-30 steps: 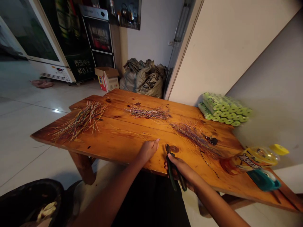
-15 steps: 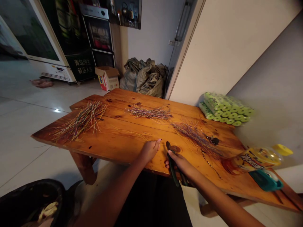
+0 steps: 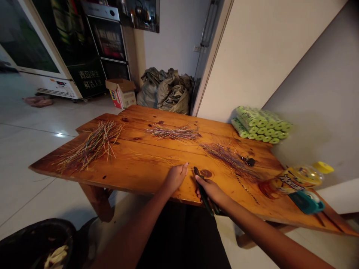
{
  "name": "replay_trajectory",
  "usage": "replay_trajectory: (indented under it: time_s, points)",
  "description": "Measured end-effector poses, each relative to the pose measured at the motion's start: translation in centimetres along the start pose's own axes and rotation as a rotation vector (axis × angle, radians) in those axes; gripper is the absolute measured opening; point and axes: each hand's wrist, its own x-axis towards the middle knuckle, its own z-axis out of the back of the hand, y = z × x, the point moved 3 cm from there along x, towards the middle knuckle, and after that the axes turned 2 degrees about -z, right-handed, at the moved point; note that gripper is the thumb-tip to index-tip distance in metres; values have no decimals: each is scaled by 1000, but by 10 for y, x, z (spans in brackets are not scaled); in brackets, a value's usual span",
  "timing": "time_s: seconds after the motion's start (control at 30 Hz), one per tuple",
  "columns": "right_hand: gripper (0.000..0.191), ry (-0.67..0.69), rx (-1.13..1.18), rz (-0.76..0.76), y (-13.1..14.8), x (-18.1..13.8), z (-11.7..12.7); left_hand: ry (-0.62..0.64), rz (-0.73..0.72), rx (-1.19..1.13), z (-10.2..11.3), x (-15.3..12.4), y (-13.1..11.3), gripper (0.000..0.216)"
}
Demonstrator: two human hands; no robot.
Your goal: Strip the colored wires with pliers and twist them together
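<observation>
My right hand (image 3: 211, 191) grips dark green-handled pliers (image 3: 202, 188) near the front edge of a wooden table (image 3: 146, 172); the jaws point away from me. Beside it my left hand (image 3: 175, 177) rests on the table with fingers curled together, pinching a thin wire too fine to see well. Three piles of thin coloured wires lie on the table: a left pile (image 3: 91, 144), a middle pile (image 3: 175, 132) and a right pile (image 3: 231, 158).
A small dark object (image 3: 249, 161) sits on the right pile. A yellow-capped plastic jar (image 3: 300, 178) and a teal item (image 3: 307, 201) lie at the table's right end. Green rolls (image 3: 260, 125) are stacked by the wall. A black bin (image 3: 36, 244) stands lower left.
My right hand with the pliers has slid slightly forward onto the table toward my left hand. The view has shifted a little to the right.
</observation>
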Motion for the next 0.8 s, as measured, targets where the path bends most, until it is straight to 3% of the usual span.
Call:
replay_trajectory:
  time_s: [0.37,0.8]
  points:
    - [50,117,87,-24,-3,-3,6,-11,-8,20,0,-1,0,52]
    - [48,110,109,29,-6,1,5,-29,-18,71,0,-1,-1,52]
